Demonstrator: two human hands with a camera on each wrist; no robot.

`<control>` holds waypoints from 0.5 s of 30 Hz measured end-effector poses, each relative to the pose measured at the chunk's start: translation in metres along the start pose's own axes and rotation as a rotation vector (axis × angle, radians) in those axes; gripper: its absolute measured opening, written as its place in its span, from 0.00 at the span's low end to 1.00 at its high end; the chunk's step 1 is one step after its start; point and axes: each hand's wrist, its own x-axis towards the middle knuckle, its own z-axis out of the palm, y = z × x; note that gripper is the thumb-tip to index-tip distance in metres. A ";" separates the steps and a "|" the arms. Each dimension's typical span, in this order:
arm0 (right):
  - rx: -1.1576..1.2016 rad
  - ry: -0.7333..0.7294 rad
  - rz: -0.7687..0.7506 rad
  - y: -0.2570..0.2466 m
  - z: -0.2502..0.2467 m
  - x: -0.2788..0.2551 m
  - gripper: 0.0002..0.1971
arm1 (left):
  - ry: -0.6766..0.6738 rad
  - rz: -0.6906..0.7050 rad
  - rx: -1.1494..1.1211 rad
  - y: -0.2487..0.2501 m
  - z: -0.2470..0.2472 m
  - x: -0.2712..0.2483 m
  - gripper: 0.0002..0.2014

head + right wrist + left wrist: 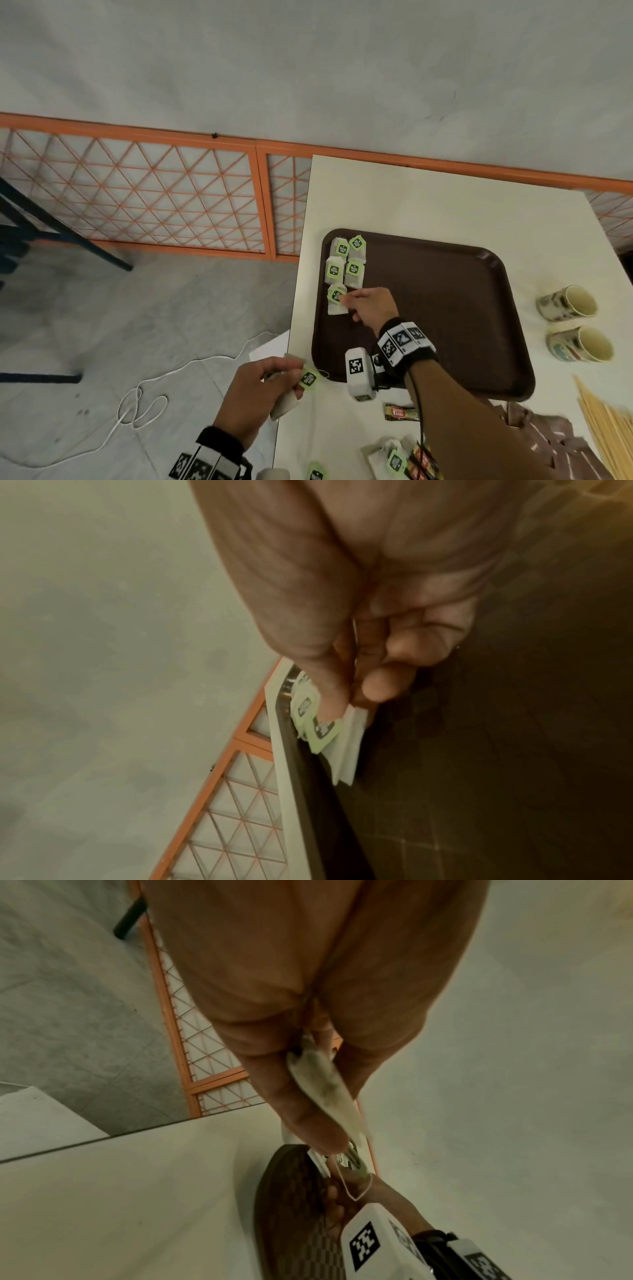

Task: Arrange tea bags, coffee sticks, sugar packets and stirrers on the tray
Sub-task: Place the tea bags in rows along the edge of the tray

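While the dark brown rectangular plastic tray sits on the white bench, the right hand reaches over the tray's left side and pinches a white paper tea bag with a green tag between thumb and fingers; the bag lies flat against the tray floor, directly below four similar green-tagged tea bags laid in two pairs along the tray's left edge. The remaining fingers of that hand are curled in toward the palm. The left hand hovers off the bench's left edge, beside the tray's near left corner, its fingers curled round another white tea bag whose green tag hangs out on its string; it may be holding more than one bag, though the blur makes that uncertain. Near the bench's front edge lie loose tea bags, red and yellow coffee sticks, brown packets and pale wooden stirrers. Two patterned paper cups lie on their sides to the tray's right.
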 end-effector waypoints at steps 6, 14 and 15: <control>0.000 0.030 0.027 -0.002 0.006 0.004 0.07 | -0.011 -0.010 0.049 -0.002 0.004 0.002 0.05; 0.072 -0.024 0.037 -0.004 0.006 0.005 0.07 | -0.024 0.018 0.069 0.004 0.008 0.005 0.04; 0.062 -0.013 0.031 -0.005 0.008 0.006 0.07 | -0.029 0.018 0.077 0.004 0.008 0.006 0.04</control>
